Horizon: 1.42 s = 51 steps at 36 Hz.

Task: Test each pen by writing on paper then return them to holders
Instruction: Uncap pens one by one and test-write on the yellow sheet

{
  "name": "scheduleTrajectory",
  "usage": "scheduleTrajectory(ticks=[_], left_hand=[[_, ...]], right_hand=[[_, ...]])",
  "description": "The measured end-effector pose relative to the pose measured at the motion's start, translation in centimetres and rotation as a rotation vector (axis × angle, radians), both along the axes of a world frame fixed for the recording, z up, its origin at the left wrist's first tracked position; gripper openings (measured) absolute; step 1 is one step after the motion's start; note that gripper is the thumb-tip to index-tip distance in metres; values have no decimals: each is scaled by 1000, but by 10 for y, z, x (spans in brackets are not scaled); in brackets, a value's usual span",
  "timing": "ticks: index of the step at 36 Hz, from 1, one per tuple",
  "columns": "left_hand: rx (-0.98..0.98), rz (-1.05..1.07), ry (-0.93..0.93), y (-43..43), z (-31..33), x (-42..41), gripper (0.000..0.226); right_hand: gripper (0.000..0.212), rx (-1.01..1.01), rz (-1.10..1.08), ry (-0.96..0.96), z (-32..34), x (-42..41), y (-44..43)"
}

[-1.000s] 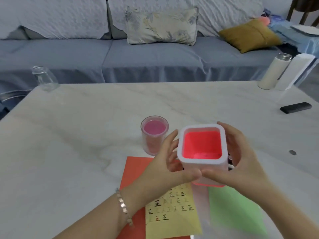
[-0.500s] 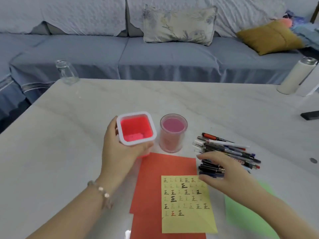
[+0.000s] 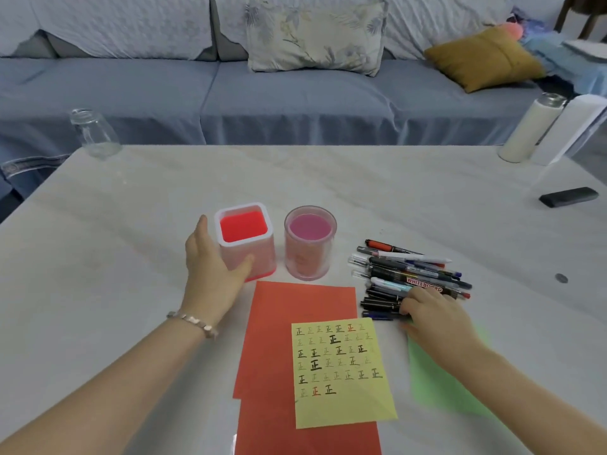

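Square holder (image 3: pixel 259 257) beside red paper's (image 3: pixel 279 323) edge

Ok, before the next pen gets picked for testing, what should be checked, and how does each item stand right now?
1. Square holder upright and empty: ok; the left hand holds its side.
2. Round holder upright and empty: ok.
3. Pens piled on the table within reach: ok; the right hand lies on the pile's near edge.
4. One single pen pinched: cannot tell, the fingertips are hidden.
5. Yellow paper has blank space: ok, the bottom is unwritten.
6. Yellow paper flat on the red sheet: ok.
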<state>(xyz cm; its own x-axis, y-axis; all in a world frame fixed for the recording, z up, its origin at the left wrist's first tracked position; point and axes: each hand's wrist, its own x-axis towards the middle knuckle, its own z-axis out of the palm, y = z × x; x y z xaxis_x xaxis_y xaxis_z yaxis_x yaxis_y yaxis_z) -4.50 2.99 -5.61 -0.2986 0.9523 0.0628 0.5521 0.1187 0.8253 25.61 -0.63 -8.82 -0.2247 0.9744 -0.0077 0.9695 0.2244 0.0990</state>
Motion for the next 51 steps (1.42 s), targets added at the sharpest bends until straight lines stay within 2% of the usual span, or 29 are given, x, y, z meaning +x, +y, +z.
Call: scheduleTrajectory(ticks=[3, 6, 10, 16, 18, 21, 24, 27, 32, 37, 39, 40, 42, 44, 47, 51], left_hand=[[197, -51, 98, -25, 3, 10, 73], [311, -184, 87, -45, 5, 24, 61], [305, -351, 63, -58, 12, 46, 44], [172, -476, 69, -62, 12, 65, 30], [90, -503, 19, -63, 14, 68, 26], [-79, -529, -185, -62, 16, 74, 30], [-161, -530, -504, -64, 20, 81, 47], [-80, -515, -700, -67, 31, 84, 41], [52, -481, -861, -71, 48, 84, 28], [94, -503, -814, -71, 47, 79, 20], [109, -516, -790, -71, 46, 76, 21], [117, -526, -778, -71, 46, 75, 21], [141, -548, -726, -72, 47, 73, 18], [165, -567, -676, -71, 46, 72, 16], [187, -596, -528, -70, 42, 67, 21], [167, -621, -399, -69, 36, 59, 24]], right_hand=[[45, 82, 16, 38, -9, 5, -1], [45, 114, 69, 16, -15, 10, -1], [43, 150, 131, -44, -17, 15, 0], [40, 185, 160, -39, -21, 20, -1], [39, 213, 160, 10, -13, 19, -3], [34, 289, 131, 281, 7, 8, -11], [16, 232, 67, 696, 40, -17, -30], [17, 88, 6, 1033, 67, -40, -49], [21, -81, -78, 1310, 84, -60, -59], [23, -312, -137, 1463, 95, -70, -55], [6, -420, -172, 1495, 102, -75, -54], [12, -466, -183, 1503, 105, -77, -53], [36, -522, -167, 1457, 108, -81, -50], [47, -537, -168, 1425, 107, -88, -48], [52, -589, -206, 1452, 102, -94, -45], [46, -705, -262, 1548, 90, -97, -45]])
